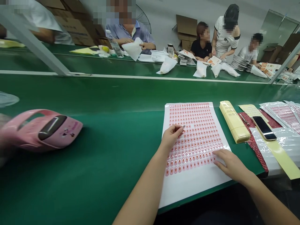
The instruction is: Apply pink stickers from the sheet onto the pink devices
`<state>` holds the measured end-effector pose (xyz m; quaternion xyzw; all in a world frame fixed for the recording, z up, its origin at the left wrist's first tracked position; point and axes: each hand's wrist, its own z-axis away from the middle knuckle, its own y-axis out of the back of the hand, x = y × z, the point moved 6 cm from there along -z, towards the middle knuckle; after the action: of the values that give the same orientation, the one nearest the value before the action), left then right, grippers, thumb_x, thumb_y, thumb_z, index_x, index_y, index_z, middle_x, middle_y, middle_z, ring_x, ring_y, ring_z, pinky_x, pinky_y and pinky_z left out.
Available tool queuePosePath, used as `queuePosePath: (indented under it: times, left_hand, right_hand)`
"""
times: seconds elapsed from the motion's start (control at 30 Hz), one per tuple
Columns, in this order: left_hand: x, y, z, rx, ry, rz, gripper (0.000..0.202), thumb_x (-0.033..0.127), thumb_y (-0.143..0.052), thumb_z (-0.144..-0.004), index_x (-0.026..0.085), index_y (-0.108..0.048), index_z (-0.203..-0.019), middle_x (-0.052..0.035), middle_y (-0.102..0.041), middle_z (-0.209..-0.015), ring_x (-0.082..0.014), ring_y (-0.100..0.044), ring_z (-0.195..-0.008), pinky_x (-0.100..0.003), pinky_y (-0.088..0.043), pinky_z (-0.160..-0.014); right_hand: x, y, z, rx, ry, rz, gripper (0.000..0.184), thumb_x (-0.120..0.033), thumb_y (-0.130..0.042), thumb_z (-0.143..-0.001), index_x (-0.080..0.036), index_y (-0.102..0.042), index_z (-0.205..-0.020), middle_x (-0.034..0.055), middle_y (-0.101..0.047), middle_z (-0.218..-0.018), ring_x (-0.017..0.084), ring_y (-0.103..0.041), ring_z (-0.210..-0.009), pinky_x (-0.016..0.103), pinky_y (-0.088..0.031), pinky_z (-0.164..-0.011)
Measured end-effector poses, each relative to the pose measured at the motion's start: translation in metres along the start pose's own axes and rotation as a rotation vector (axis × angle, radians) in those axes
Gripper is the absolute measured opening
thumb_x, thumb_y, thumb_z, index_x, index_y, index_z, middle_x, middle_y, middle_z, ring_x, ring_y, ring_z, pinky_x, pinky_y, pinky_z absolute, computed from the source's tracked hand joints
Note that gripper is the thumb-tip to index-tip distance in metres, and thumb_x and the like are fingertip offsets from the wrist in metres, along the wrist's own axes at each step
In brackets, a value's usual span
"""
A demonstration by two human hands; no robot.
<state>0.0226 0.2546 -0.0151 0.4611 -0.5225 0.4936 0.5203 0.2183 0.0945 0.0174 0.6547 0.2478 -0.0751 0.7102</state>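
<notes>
A white sheet (187, 187) with rows of small pink, glossy, rounded pieces, each with a red mark, lies on the green table in front of me. Over the left part of its rows is my left hand (172, 137), closed, thumb and forefinger pinched together. Whatever is between those fingertips is too small to make out. My right hand (231, 162) rests at the sheet's lower right edge, its fingers stretched out and apart, the tips touching the last rows. A few pieces in the bottom rows look paler than those around them.
To the right are a bundle of yellow paper (234, 122), a phone (264, 128), tweezers (244, 119) and more printed sheets (281, 112). A pink plastic case (58, 131) stands left. Several people sit or stand behind the raised green ledge (131, 70).
</notes>
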Motion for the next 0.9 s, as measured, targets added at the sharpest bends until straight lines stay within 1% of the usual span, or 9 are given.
queuePosePath:
  times: [0.1,0.2,0.3,0.37,0.43,0.53,0.6,0.7,0.9]
  left_hand:
    - [0.001,0.000,0.002,0.000,0.005,0.009,0.045,0.058,-0.072,-0.046,0.018,-0.060,-0.064,0.0008,-0.058,-0.058,-0.0127,-0.053,-0.058,-0.026,-0.041,-0.056]
    - [0.002,0.000,0.004,-0.002,0.007,0.013,0.041,0.055,-0.072,-0.049,0.019,-0.060,-0.065,0.0012,-0.058,-0.059,-0.0125,-0.053,-0.058,-0.026,-0.041,-0.057]
    - [0.002,0.001,0.004,-0.004,0.012,0.018,0.039,0.053,-0.072,-0.051,0.019,-0.060,-0.066,0.0016,-0.058,-0.060,-0.0121,-0.053,-0.058,-0.026,-0.042,-0.059]
    - [0.001,0.001,0.004,-0.006,0.018,0.021,0.039,0.052,-0.072,-0.052,0.018,-0.060,-0.066,0.0018,-0.058,-0.060,-0.0120,-0.053,-0.059,-0.026,-0.043,-0.061]
    - [0.000,0.000,0.003,-0.011,0.024,0.020,0.038,0.052,-0.072,-0.052,0.018,-0.060,-0.067,0.0018,-0.058,-0.061,-0.0121,-0.054,-0.060,-0.027,-0.043,-0.062]
    - [-0.001,0.000,0.003,-0.017,0.030,0.012,0.037,0.051,-0.071,-0.053,0.018,-0.060,-0.067,0.0017,-0.058,-0.060,-0.0123,-0.054,-0.060,-0.027,-0.043,-0.062]
    - [-0.002,0.000,0.004,-0.020,0.033,0.007,0.036,0.051,-0.071,-0.054,0.019,-0.060,-0.067,0.0016,-0.059,-0.060,-0.0124,-0.054,-0.060,-0.027,-0.043,-0.061]
    - [-0.002,0.000,0.006,-0.021,0.031,-0.002,0.035,0.049,-0.071,-0.056,0.019,-0.060,-0.067,0.0014,-0.059,-0.061,-0.0122,-0.054,-0.060,-0.026,-0.043,-0.061]
    - [-0.003,-0.002,0.007,-0.030,0.018,-0.015,0.034,0.049,-0.071,-0.056,0.018,-0.059,-0.067,0.0014,-0.059,-0.062,-0.0118,-0.054,-0.059,-0.026,-0.043,-0.060]
  right_hand:
    - [-0.015,0.008,-0.033,0.044,0.096,-0.049,0.031,-0.025,-0.044,-0.086,-0.015,-0.058,-0.111,0.0138,-0.059,-0.115,0.025,-0.053,-0.109,0.043,-0.045,-0.093]
    - [-0.022,0.008,-0.069,0.032,0.140,-0.117,0.029,-0.024,-0.046,-0.086,-0.017,-0.057,-0.111,0.0129,-0.055,-0.119,0.023,-0.050,-0.113,0.043,-0.042,-0.096]
    - [-0.026,-0.004,-0.097,0.029,0.187,-0.193,0.032,-0.026,-0.050,-0.084,-0.018,-0.055,-0.115,0.0124,-0.051,-0.124,0.022,-0.046,-0.117,0.043,-0.039,-0.098]
    - [-0.031,-0.017,-0.105,0.039,0.240,-0.220,0.041,-0.029,-0.058,-0.079,-0.018,-0.052,-0.118,0.0138,-0.049,-0.126,0.023,-0.043,-0.119,0.044,-0.038,-0.099]
    - [-0.038,-0.029,-0.105,0.027,0.332,-0.209,0.046,-0.031,-0.064,-0.074,-0.016,-0.054,-0.117,0.0157,-0.049,-0.125,0.025,-0.042,-0.119,0.046,-0.036,-0.099]
    - [-0.051,-0.040,-0.095,-0.067,0.523,-0.167,0.026,-0.020,-0.059,-0.078,-0.020,-0.065,-0.103,0.0124,-0.051,-0.123,0.025,-0.039,-0.120,0.045,-0.034,-0.100]
    - [-0.056,-0.041,-0.088,-0.151,0.608,-0.147,0.024,-0.012,-0.053,-0.081,-0.024,-0.070,-0.093,0.0086,-0.052,-0.123,0.023,-0.037,-0.121,0.043,-0.034,-0.100]
    - [-0.057,-0.041,-0.083,-0.235,0.632,-0.103,0.027,-0.012,-0.051,-0.083,-0.029,-0.071,-0.090,0.0060,-0.052,-0.125,0.024,-0.036,-0.121,0.045,-0.031,-0.100]
    - [-0.062,-0.043,-0.079,-0.335,0.645,0.041,0.030,-0.018,-0.046,-0.088,-0.034,-0.065,-0.105,0.0058,-0.042,-0.136,0.026,-0.028,-0.129,0.054,-0.018,-0.104]
